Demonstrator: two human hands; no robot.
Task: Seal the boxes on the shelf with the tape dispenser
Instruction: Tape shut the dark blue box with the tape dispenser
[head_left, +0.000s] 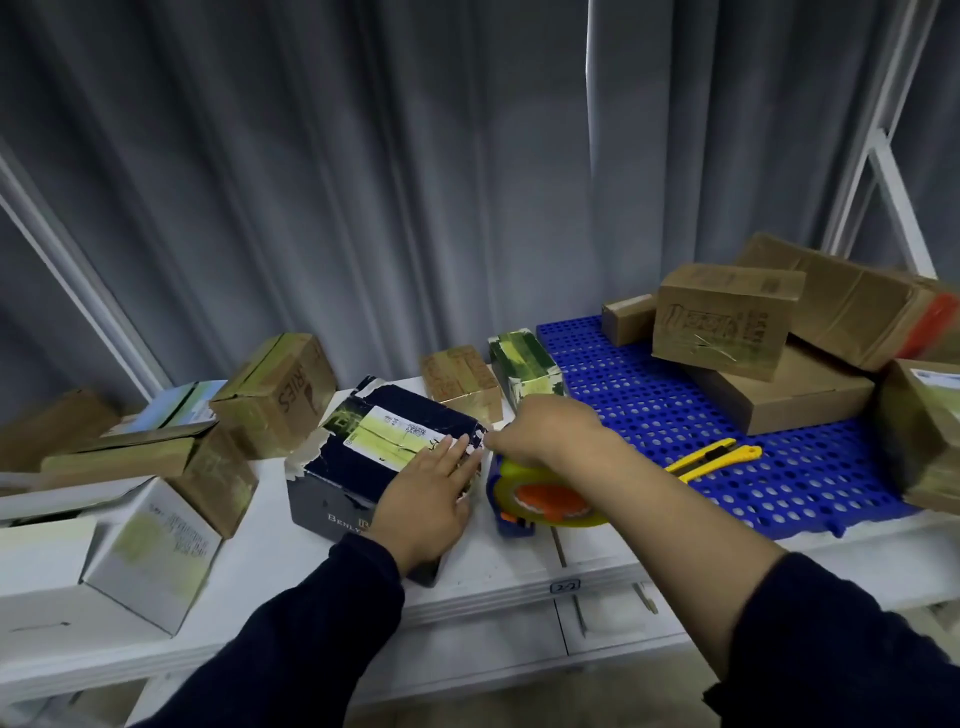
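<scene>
I have the dark box (337, 467) near the front edge of the shelf (519, 566), about midway along it, with its torn top and pale label facing up. My left hand (431, 499) lies flat on the near right part of the lid, fingers straight and grasping nothing. I judge it is there to press the flaps down and stop the box sliding while tape goes on.

My right hand (550, 431) is curled over the tape dispenser (540, 499) and grips it from above, low against the box's right side, with the fingertips at the top right edge. That placement suits starting a strip on the side wall and drawing it across the lid. The tape itself is too blurred for me to say whether it has stuck yet.

A blue mat (649, 405) covers the shelf's right part. Two yellow knives (711, 454) lie near the mat's front edge, close to the dispenser, probably kept in reach for trimming. Brown boxes (722, 322) are piled toward the back right corner, and a white box (156, 551) sits at the front left. I cannot tell which of them are sealed.
</scene>
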